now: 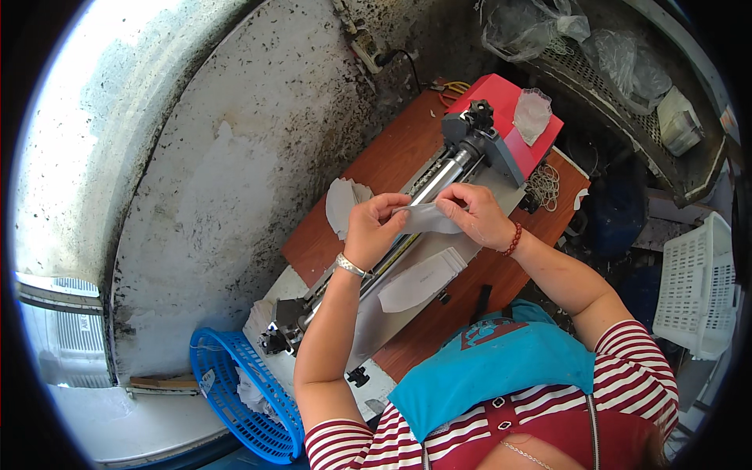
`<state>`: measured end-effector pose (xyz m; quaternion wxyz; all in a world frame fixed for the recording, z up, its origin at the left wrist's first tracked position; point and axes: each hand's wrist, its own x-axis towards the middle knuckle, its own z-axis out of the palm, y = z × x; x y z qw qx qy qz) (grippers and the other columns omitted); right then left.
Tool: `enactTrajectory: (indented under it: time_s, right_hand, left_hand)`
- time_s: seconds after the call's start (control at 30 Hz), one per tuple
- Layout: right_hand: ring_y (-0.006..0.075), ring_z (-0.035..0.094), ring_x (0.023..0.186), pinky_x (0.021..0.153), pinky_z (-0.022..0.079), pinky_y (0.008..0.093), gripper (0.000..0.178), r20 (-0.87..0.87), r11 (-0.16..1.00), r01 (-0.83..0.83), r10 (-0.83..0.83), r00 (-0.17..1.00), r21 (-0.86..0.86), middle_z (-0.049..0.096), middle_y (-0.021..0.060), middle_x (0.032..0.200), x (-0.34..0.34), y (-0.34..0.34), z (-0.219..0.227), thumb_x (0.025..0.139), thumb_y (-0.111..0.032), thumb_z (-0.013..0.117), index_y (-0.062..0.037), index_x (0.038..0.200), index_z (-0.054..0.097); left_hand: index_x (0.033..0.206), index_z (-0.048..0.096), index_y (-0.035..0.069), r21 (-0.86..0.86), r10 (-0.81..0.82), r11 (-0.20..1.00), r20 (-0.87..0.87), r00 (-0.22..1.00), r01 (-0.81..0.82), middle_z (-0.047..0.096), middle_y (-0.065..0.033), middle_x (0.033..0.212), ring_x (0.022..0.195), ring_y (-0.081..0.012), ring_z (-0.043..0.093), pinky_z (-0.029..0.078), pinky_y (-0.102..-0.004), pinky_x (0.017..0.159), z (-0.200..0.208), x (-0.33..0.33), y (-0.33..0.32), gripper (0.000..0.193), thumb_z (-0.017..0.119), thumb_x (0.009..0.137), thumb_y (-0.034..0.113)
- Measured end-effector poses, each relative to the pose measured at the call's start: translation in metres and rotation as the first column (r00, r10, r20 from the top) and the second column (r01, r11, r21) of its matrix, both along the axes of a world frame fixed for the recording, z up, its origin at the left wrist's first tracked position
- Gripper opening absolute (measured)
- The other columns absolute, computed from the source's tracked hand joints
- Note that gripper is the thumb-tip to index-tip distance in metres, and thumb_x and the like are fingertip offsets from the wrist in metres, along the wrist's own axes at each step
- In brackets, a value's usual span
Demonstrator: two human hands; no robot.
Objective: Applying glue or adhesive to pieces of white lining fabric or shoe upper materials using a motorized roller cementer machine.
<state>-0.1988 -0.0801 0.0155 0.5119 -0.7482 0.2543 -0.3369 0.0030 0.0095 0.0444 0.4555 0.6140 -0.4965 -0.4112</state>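
Both hands are raised over a long bench machine with metal rollers (450, 171) and a red housing (501, 98). Between them stretches a thin, whitish, flexible piece (429, 219). My left hand (373, 235) pinches its left end with thumb and fingers. At the right end, my right hand (478, 216) grips the same piece between thumb and fingertips. Just below, a stack of similar white cut pieces (421, 280) lies on the machine's grey metal plate (376, 325). Beyond my left hand sits another pile of white pieces (343, 204), partly hidden by that hand.
A blue plastic basket (207, 341) holding white scraps stands at lower left. To the right is a white perforated basket (693, 290). A rack (576, 66) with clear plastic bags is at upper right. Tangled string (543, 186) lies on the brown tabletop (411, 337).
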Motion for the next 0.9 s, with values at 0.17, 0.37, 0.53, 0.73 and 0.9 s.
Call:
enactTrajectory:
  time_s: [0.17, 0.37, 0.53, 0.73, 0.9]
  right_hand:
    - [0.0157, 0.060, 0.062, 0.059, 0.047, 0.0314, 0.016, -0.064, 1.000, 0.004, -0.004, 0.998, 0.004, 0.064, 0.0080, 0.071, -0.017, -0.001, -0.018, 0.090, -0.017, 0.061, -0.0019, 0.093, 0.066]
    - [0.0237, 0.062, 0.065, 0.060, 0.049, 0.0325, 0.011, -0.301, 0.900, -0.043, -0.099, 0.948, -0.433, 0.064, 0.0081, 0.075, -0.032, -0.003, -0.048, 0.083, -0.012, 0.066, -0.0049, 0.092, 0.064]
    - [0.0226, 0.061, 0.082, 0.073, 0.045, 0.0371, 0.015, -0.342, 0.707, -0.041, -0.290, 0.894, -0.706, 0.059, 0.0047, 0.090, -0.037, -0.002, -0.032, 0.076, -0.014, 0.068, -0.0110, 0.090, 0.063]
    - [0.0176, 0.056, 0.095, 0.084, 0.040, 0.0364, 0.020, -0.275, 0.543, -0.171, -0.117, 0.954, -0.822, 0.058, 0.0009, 0.104, -0.039, 0.015, -0.020, 0.076, -0.014, 0.067, -0.0125, 0.095, 0.065]
    - [0.0171, 0.057, 0.097, 0.086, 0.040, 0.0346, 0.019, -0.369, 0.572, -0.313, 0.019, 0.929, -0.758, 0.059, -0.0009, 0.103, -0.042, 0.008, -0.030, 0.076, -0.014, 0.066, -0.0127, 0.095, 0.064]
  left_hand:
    - [0.098, 0.068, -0.002, 0.186, -0.133, 0.980, 0.376, 0.917, 0.066, 0.068, -0.0048, 0.075, 0.069, -0.0084, 0.063, 0.050, -0.0240, 0.060, -0.003, -0.005, 0.001, 0.018, 0.064, 0.085, 0.010]
    - [0.095, 0.071, 0.008, 0.028, -0.007, 0.999, 0.662, 0.750, -0.015, 0.068, -0.0069, 0.071, 0.059, -0.0170, 0.062, 0.049, -0.0313, 0.057, -0.013, -0.010, 0.003, 0.019, 0.065, 0.080, 0.019]
    - [0.094, 0.071, 0.011, -0.025, 0.079, 0.996, 0.653, 0.754, -0.083, 0.068, -0.0067, 0.071, 0.058, -0.0172, 0.061, 0.048, -0.0308, 0.057, -0.011, -0.008, 0.001, 0.018, 0.065, 0.078, 0.018]
    - [0.097, 0.070, 0.009, -0.137, 0.148, 0.988, 0.653, 0.743, -0.077, 0.067, -0.0047, 0.078, 0.059, -0.0167, 0.058, 0.047, -0.0308, 0.057, -0.025, -0.001, -0.005, 0.020, 0.065, 0.079, 0.017]
    - [0.104, 0.066, 0.007, -0.068, 0.075, 0.997, 0.580, 0.811, -0.043, 0.065, -0.0057, 0.091, 0.069, -0.0181, 0.056, 0.048, -0.0305, 0.064, -0.031, -0.002, -0.012, 0.025, 0.065, 0.082, 0.018]
